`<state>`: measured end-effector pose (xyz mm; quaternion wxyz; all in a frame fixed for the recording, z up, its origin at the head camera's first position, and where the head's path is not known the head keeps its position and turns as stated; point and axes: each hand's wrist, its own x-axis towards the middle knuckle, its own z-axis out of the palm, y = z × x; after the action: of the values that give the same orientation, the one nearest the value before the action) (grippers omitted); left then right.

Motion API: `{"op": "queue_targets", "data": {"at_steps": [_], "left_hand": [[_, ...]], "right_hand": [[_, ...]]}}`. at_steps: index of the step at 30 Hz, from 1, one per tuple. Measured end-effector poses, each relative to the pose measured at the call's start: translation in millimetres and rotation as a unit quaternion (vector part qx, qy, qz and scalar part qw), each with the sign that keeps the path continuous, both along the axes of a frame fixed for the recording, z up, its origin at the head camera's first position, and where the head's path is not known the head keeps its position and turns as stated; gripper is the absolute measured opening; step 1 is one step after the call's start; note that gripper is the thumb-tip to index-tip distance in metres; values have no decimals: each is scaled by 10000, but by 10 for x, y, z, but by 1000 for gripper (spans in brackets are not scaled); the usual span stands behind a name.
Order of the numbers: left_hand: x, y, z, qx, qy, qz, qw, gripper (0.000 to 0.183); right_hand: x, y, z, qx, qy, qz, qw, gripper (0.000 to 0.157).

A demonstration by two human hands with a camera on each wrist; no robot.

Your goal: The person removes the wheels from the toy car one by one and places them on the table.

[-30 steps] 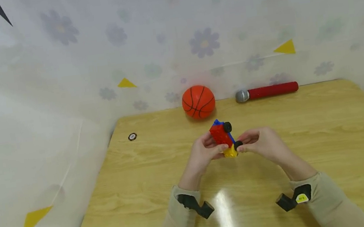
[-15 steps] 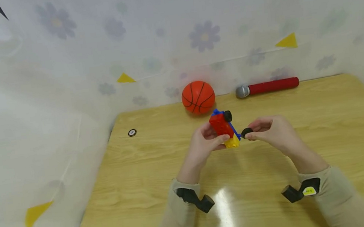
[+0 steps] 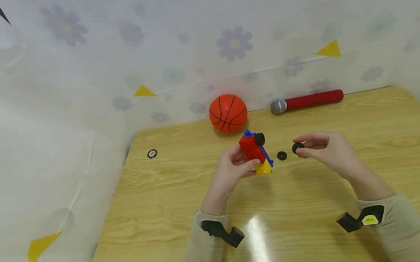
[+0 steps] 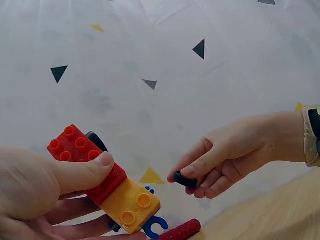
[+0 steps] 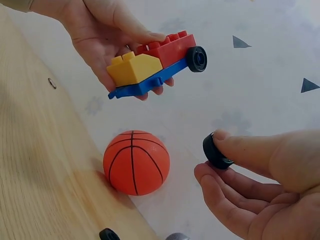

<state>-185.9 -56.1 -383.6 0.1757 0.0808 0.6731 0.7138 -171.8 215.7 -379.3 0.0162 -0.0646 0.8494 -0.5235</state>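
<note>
My left hand grips a toy brick car, tilted above the table. A red brick and a yellow brick sit on its blue base. At the red end one black wheel is on the base; the visible side of the yellow end has none, only a bare blue peg. To the right, my right hand pinches a loose black wheel between thumb and fingers, apart from the car. Another black wheel lies on the table between the hands.
An orange toy basketball stands at the back of the wooden table. To its right lies a red toy microphone with a silver head. A small round disc is at the far left. White patterned sheeting hangs behind.
My right hand has moved away to the right, taking the black wheel off the car's yellow end. The wheel lying on the table has come into view. The left hand keeps its grip.
</note>
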Motion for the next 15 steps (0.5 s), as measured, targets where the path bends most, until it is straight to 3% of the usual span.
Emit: {"op": "queue_targets", "data": {"at_steps": [15], "left_hand": [[0, -49, -34, 96, -25, 29, 9999, 49]], "right_hand": [[-30, 352, -121, 526, -15, -251, 9983, 40]]}}
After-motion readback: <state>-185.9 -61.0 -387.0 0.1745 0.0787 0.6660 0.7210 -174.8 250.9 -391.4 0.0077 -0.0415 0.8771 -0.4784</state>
